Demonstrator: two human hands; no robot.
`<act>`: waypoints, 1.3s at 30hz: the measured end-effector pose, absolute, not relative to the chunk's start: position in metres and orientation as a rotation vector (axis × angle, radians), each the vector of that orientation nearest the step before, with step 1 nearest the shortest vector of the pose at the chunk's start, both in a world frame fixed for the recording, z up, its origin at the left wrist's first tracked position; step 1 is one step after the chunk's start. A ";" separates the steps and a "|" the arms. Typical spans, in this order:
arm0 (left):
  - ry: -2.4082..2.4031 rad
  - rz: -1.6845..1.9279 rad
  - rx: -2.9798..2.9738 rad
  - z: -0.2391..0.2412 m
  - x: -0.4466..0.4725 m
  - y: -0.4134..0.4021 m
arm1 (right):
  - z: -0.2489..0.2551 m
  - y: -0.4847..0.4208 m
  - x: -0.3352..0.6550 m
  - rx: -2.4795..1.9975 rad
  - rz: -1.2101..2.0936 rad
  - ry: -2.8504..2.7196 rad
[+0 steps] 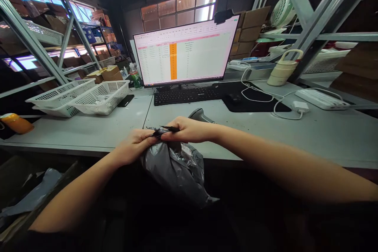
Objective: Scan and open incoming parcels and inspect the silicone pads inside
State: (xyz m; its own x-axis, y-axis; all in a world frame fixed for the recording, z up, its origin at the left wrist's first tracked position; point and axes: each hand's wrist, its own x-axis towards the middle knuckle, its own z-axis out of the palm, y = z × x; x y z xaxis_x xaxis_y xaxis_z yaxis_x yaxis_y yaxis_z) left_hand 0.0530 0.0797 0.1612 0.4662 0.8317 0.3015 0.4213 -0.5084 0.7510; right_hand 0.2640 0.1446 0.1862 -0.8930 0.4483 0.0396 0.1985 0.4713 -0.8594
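A dark grey plastic mailing bag hangs at the front edge of the desk, its upper end bunched up and crumpled. My left hand is closed on the gathered top from the left. From the right, my right hand pinches the same bunched end, with a dark strip of plastic poking out between the fingers. A white label shows partly on the bag's upper right side. Just behind my right hand lies a grey handheld scanner, partly covered by it. What the bag contains is hidden.
A monitor stands behind a black keyboard. White baskets and a phone are to the left. On the right are a mouse on a black mat, a white power strip, cables and a cream cup.
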 end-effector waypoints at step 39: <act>0.961 1.270 2.553 0.062 0.045 0.092 | 0.119 0.141 0.267 -1.023 1.146 -2.621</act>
